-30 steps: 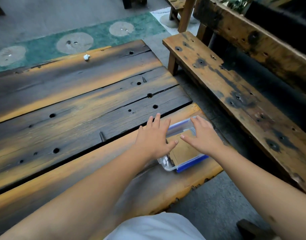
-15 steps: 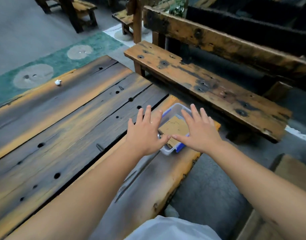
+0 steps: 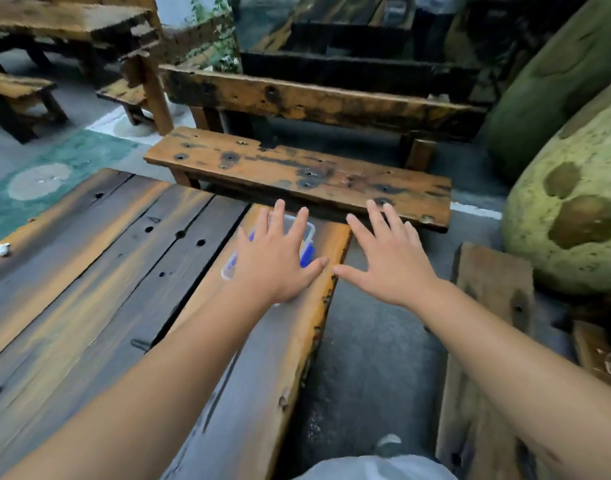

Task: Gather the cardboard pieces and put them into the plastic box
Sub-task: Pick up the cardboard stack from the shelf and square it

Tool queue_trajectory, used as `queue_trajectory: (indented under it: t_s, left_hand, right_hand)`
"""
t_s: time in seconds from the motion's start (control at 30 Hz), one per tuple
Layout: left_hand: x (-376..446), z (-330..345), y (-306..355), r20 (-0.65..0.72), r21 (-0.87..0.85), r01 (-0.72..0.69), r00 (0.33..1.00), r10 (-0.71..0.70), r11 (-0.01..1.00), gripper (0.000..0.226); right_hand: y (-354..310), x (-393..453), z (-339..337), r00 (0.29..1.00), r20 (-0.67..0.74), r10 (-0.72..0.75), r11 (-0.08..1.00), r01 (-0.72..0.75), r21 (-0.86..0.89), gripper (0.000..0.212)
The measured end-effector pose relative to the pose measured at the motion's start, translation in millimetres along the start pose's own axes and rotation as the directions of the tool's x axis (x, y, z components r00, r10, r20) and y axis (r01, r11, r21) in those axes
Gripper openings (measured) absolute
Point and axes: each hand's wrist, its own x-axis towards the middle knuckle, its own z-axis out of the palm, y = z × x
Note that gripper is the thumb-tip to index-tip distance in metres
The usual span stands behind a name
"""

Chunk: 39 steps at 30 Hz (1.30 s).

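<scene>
Near the counter's (image 3: 89, 289) right edge sits the plastic box (image 3: 309, 233), clear with blue clips, mostly hidden under my left hand (image 3: 276, 261). That grip is released, fingers straight and spread above the box. I cannot see what lies inside it, and no writing is readable anywhere. My right hand (image 3: 388, 263) hovers past the counter's edge over the concrete floor (image 3: 373, 358), also released, fingers fanned. Beyond stands a worn wooden bench (image 3: 297, 174); a small white scrap (image 3: 2, 249) lies far left.
</scene>
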Motion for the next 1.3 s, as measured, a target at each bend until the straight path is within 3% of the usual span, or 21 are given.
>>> queue_trajectory:
  t_s: [0.3,0.7,0.93,1.13,1.23,1.3]
  left_hand:
    - [64.1,5.5,140.4,-0.086,-0.028,-0.248,0.966,0.245,0.968,0.087]
    - [115.4,2.8,354.8,-0.070,-0.074,-0.608,0.794,0.604,0.790,0.088]
    - [128.6,2.8,472.9,-0.074,-0.134,-0.778,0.625,0.777,0.613,0.088]
    - [143.7,9.4,564.7,-0.085,-0.188,-0.889,0.439,0.895,0.418,0.090]
    - [154.0,11.5,611.3,-0.096,-0.210,-0.935,0.310,0.946,0.285,0.090]
    - [157.1,10.4,628.6,-0.119,-0.207,-0.950,0.263,0.958,0.235,0.089]
  right_hand:
    - [123.9,-58.0,-32.5,0.971,-0.079,0.225,0.972,-0.230,-0.054,0.101]
    - [294.3,-144.3,-73.8,0.826,-0.145,0.544,0.832,-0.554,-0.035,0.108]
    - [363.4,-210.6,-94.1,0.657,-0.185,0.731,0.669,-0.743,0.005,0.104]
    - [405.9,-260.5,-104.6,0.422,-0.213,0.881,0.434,-0.901,0.008,0.099]
    - [421.5,-276.5,-113.0,0.281,-0.237,0.930,0.291,-0.957,0.010,0.100]
    - [425.7,-282.1,-117.7,0.234,-0.246,0.941,0.245,-0.969,0.017,0.099]
